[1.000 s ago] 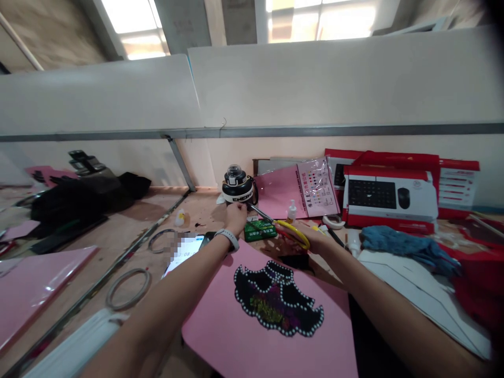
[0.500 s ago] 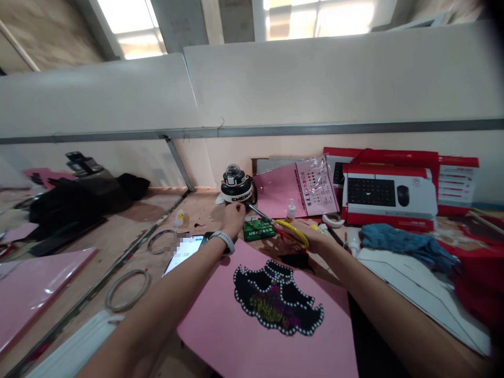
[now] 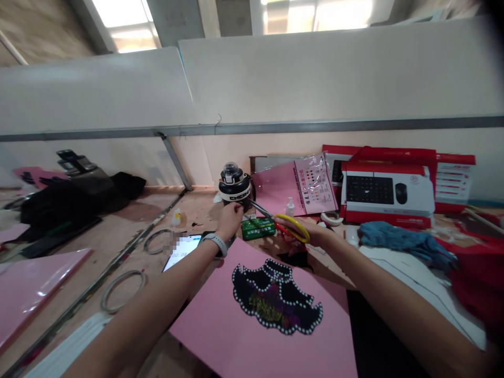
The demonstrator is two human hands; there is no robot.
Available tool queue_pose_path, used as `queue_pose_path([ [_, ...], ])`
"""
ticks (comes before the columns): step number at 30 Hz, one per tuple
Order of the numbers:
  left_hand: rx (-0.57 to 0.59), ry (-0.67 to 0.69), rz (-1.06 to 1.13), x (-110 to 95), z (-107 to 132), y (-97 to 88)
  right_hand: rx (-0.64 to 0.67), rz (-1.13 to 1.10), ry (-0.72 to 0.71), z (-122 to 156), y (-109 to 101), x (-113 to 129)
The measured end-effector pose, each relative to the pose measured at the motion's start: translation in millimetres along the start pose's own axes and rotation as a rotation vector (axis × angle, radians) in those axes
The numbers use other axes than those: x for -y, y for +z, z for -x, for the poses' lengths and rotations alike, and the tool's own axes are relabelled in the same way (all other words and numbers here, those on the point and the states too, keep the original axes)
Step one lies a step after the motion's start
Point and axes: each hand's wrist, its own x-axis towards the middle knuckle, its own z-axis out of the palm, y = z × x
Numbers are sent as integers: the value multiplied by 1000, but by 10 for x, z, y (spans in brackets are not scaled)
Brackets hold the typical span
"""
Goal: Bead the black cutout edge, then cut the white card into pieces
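My right hand (image 3: 311, 234) grips scissors (image 3: 284, 226) with yellow and red handles; their blades point left toward the base of a black and white bottle (image 3: 235, 188). My left hand (image 3: 229, 218), a white watch on its wrist, is pinched on something small I cannot make out, right at the blade tips beside the bottle. A small green box (image 3: 258, 228) lies just under the blades. In front of both hands lies a pink sheet (image 3: 220, 336) bearing a black beaded dress-shaped piece (image 3: 275, 299).
A phone (image 3: 181, 251) lies left of the pink sheet, with metal rings (image 3: 120, 283) further left. Behind stand a pink paper pack (image 3: 293, 186) and red keyboard boxes (image 3: 388, 189). A blue cloth (image 3: 401, 241), white paper and red fabric lie right; black bags (image 3: 71, 197) far left.
Both hands stay by the bottle; the left fingers have lifted slightly toward the scissor tips. The view has shifted a little to the right.
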Motion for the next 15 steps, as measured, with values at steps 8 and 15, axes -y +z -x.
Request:
queue_pose_path([
  [8,85,-431,491,-66,25,124,-117,591,73,75,-121,590],
  [15,229,-722,906,-148,-60,30,-195,1512,114,113,66,1426],
])
